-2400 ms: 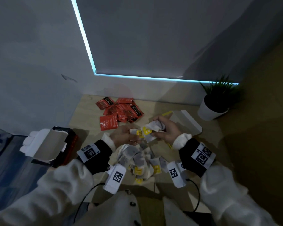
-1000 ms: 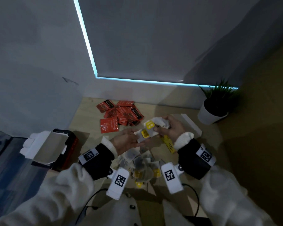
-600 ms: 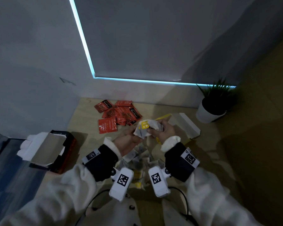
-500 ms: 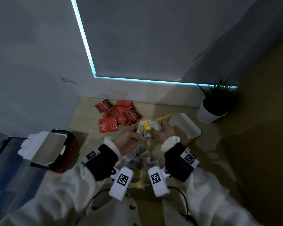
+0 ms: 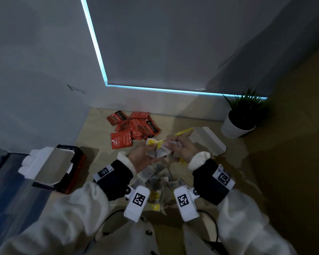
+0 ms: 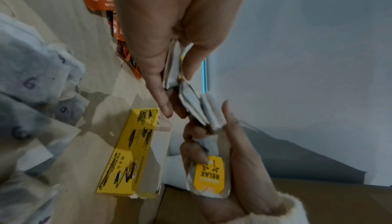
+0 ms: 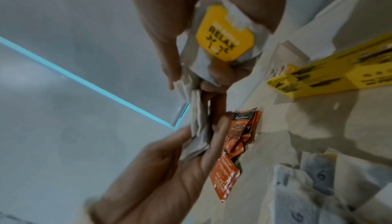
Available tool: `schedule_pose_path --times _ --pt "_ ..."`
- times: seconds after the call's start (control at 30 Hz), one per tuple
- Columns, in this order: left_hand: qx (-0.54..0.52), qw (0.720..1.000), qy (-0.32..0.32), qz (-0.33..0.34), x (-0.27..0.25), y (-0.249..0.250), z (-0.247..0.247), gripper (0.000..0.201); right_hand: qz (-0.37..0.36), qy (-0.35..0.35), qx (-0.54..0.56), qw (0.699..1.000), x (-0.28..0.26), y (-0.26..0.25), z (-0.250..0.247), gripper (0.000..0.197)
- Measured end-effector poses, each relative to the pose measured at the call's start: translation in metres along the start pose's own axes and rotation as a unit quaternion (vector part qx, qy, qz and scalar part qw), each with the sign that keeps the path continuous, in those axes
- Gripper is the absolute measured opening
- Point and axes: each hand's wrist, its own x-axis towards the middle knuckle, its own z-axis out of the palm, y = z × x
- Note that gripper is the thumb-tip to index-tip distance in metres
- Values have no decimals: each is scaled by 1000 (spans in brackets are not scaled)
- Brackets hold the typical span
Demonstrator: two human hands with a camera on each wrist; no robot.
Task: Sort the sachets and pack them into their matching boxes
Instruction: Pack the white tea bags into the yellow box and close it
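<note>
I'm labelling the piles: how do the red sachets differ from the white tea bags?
The red sachets are glossy printed packets; the white tea bags are pale paper with yellow tags. The red sachets lie far, near the wall; the white tea bags lie near, under the wrists. Both are loose heaps on the table.

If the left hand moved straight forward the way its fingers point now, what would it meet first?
Most likely the right hand. The left hand holds a stack of white sachets, and the right hand grips the same stack from the opposite side. Beyond it lies the yellow box; depth there is unclear.
</note>
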Motion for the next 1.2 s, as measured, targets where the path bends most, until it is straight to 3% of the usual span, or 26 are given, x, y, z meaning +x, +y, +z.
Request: schedule_pose_path --times 0.2,0.37,0.53,0.77,0.87,1.0,1.1,1.2 --pt "21 999 -32 -18 -9 3 2 22 -35 -13 -32 999 0 -1 -12 19" --pt "73 996 -31 32 -10 -1 6 17 -80 -55 -87 991 1 -4 -9 31" --pt "99 993 3 62 -8 2 2 21 -1 -21 -12 1000 2 -4 -15 19" --pt "101 992 17 68 -7 1 4 18 -31 32 -51 998 2 -3 -20 32" --pt "99 992 28 80 -7 0 5 24 -60 88 -113 988 2 -3 -20 31" --pt "179 975 38 127 -8 1 7 30 -104 103 -290 946 -6 -18 -23 9" --pt "240 962 20 128 -9 -3 16 20 -65 66 -410 907 -4 -25 -10 23" --pt "239 959 12 154 -8 -6 24 18 -5 58 -345 937 3 -25 3 45"
